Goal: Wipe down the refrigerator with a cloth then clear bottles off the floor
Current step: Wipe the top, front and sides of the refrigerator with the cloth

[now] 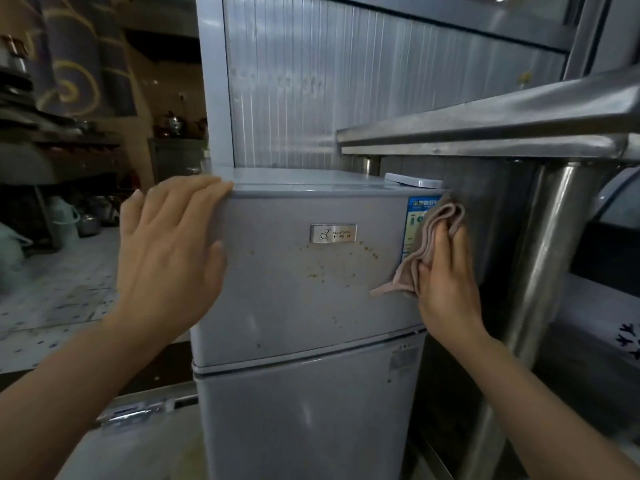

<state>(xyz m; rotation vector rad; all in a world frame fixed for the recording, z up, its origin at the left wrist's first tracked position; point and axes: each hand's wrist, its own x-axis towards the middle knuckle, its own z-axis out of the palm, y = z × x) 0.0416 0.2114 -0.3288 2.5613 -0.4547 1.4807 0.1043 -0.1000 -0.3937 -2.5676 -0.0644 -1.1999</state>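
The left arm is extended forward and upward from the lower left, bare to the wrist. The left hand (pixel 169 244) is held flat with the fingers straight and together, the fingertips laid over an upper corner edge. The right arm is raised from the lower right. The right hand (pixel 446 278) is turned with its back to the camera, and its fingers are curled around a bunched cloth (pixel 429 247)
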